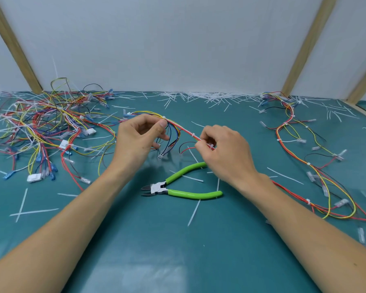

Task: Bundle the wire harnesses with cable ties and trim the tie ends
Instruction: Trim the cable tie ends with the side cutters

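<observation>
Near the middle of the frame, both hands hold one wire harness a little above the teal table. The left hand is at the centre left. Its thumb and forefinger are curled and pinch the bundle near a white cable tie, where the yellow, red and blue wires come together; its other fingers are loosely bent below, and some loose wire ends with a small white connector hang under them. From this pinch the red and white strand runs down to the right, into the right hand. The right thumb and forefinger are closed on the strand at another small white tie, and the remaining fingers are curled in behind. The harness then passes under the right wrist and goes on toward the right edge of the frame, where it joins long loops of red and yellow wire.

Just below the hands, green-handled cutters lie flat on the table with the jaws pointing left and the handles spread apart; no hand touches them. A large tangle of coloured harnesses fills the upper left of the table. Cut white tie ends are scattered along the far edge, and a few loose ties lie at lower left.
</observation>
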